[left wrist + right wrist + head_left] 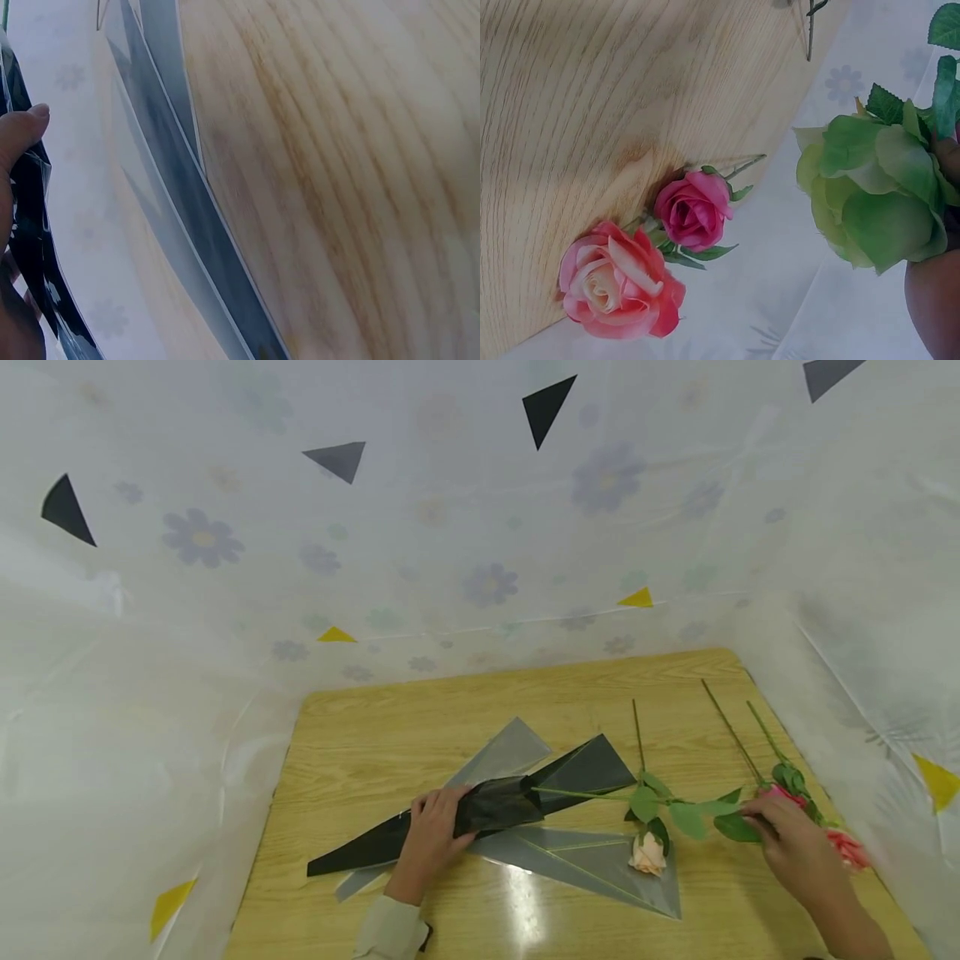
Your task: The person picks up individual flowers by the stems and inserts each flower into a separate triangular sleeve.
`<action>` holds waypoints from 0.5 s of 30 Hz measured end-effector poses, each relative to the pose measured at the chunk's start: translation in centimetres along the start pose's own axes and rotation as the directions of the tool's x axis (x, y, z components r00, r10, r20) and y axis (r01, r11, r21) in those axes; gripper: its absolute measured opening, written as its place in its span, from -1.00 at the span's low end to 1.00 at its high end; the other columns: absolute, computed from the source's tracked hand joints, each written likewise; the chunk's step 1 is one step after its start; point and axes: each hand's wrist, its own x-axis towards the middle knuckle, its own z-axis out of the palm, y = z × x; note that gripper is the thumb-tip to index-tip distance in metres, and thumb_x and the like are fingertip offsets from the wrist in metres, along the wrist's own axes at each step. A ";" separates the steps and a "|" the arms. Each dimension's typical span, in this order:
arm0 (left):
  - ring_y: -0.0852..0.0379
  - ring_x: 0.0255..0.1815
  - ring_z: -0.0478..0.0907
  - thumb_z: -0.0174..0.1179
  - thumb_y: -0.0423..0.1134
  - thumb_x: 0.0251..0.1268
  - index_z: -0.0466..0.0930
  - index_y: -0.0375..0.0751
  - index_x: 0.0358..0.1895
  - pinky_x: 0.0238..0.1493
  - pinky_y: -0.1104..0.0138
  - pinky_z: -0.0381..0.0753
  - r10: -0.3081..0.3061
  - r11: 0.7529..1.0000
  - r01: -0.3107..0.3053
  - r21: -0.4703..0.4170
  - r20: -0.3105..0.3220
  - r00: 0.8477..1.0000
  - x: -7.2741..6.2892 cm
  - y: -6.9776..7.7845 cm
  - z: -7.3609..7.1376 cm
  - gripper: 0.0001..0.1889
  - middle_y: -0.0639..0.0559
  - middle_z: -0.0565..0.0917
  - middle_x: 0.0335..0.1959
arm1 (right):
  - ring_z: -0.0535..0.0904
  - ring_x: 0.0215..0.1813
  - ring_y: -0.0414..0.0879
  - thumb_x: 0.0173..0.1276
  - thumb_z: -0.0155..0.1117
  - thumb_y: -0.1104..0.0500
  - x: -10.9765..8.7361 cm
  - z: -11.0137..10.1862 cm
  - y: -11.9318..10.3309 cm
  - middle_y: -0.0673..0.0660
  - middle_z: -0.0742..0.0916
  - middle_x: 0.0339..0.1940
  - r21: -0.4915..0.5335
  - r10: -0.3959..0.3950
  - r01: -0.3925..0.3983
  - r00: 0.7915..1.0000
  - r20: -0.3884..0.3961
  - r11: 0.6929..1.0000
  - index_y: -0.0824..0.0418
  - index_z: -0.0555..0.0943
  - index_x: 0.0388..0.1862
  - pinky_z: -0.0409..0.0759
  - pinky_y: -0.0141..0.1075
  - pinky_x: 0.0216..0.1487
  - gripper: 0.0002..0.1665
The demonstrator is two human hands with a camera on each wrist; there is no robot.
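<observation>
In the head view my left hand [435, 827] grips a folded sheet of black wrapping paper [498, 806], its thumb near side and fingers over the top. The left wrist view shows that thumb [26, 131] pressed on the shiny paper. My right hand [798, 843] holds a green rose [874, 195] by the stem just below its bloom; the hand hides the bloom from the head view. The rose's leafy stem [585, 794] runs left, its end inside the black paper's opening. Grey translucent wrapping sheets [577, 864] lie under the black paper.
A peach rose [647, 854] lies across the grey sheet, stem pointing away. At the table's right edge lie a magenta rose [697, 210] and a coral rose [619, 281]. White patterned sheeting [450, 527] surrounds the wooden table [390, 727].
</observation>
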 end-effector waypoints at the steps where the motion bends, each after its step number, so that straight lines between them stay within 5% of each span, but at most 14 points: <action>1: 0.02 0.03 0.38 0.48 0.02 -0.19 0.26 -0.06 0.29 -0.02 0.07 0.26 0.008 1.000 -0.008 -0.008 0.004 1.000 0.0 0.1 0.0 -0.12 0.04 0.44 0.07 | 0.41 -0.30 -0.35 0.31 0.17 0.27 0.0 0.1 0.0 0.03 0.59 -0.45 0.006 -0.013 0.013 1.000 -0.002 1.000 0.27 0.58 -0.41 0.36 -0.61 -0.29 -0.88; 5: 0.02 0.05 0.37 0.50 -0.02 -0.21 0.26 -0.06 0.29 -0.04 0.07 0.25 0.020 0.999 -0.020 -0.033 0.017 1.000 0.0 0.5 0.1 -0.11 0.04 0.45 0.06 | 0.44 -0.31 -0.29 0.43 -0.18 -0.13 0.3 0.8 -0.2 0.01 0.60 -0.45 0.012 -0.054 0.054 0.998 -0.009 0.998 0.26 0.59 -0.41 0.37 -0.63 -0.29 -0.43; 15: 0.04 0.10 0.35 0.50 -0.03 -0.19 0.25 -0.07 0.29 0.04 0.04 0.23 0.059 0.995 -0.055 -0.080 0.050 0.997 0.2 1.5 0.6 -0.12 0.06 0.42 0.10 | 0.50 -0.21 -0.13 0.44 -0.01 0.08 1.5 2.7 -1.6 0.01 0.62 -0.33 0.063 -0.082 0.078 0.995 0.061 0.995 0.23 0.61 -0.36 0.35 -0.65 -0.13 -0.68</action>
